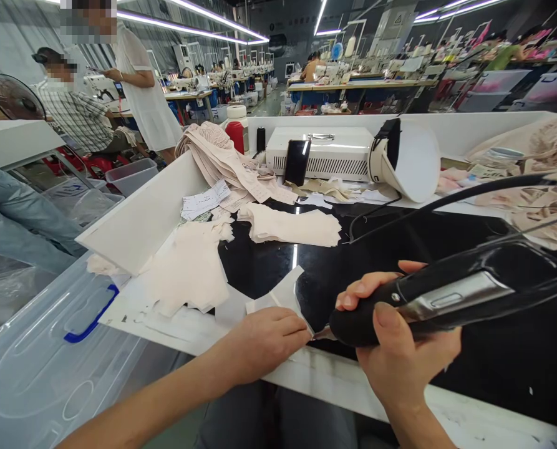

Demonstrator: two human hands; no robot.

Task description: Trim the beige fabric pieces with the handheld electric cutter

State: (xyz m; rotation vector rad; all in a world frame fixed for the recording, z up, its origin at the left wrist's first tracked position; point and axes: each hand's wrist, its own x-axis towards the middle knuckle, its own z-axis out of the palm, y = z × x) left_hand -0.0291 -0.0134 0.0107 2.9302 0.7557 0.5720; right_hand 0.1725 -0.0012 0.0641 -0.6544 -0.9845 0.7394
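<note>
- Landmark: white vented box (327, 156) at the far side of the desk (446, 227); sides as the wearer sees them.
- Right hand (397, 340): near side of the box, off to its right. Forearm rises from the bottom edge, wrist bent up, thumb along the near side of the black handheld tool (460, 293), fingers wrapped over its far side. Firm grip on the tool body.
- Tool lies almost level, metal tip (324, 334) aimed left, straight on the near side of the box.
- Left hand (266, 340): near side of the box, slightly left. Forearm slants in from lower left, palm down, knuckles up, fingers bunched together at the near edge of the pale piece (285, 296), just beside the tip. Can't tell if they pinch it or just press.
- Pale piece: flat on the desk, between box and wearer.
- Cream strip stack (297, 226): near side of the box, between it and the pale piece.
- Phone (297, 161): upright against the box front.
</note>
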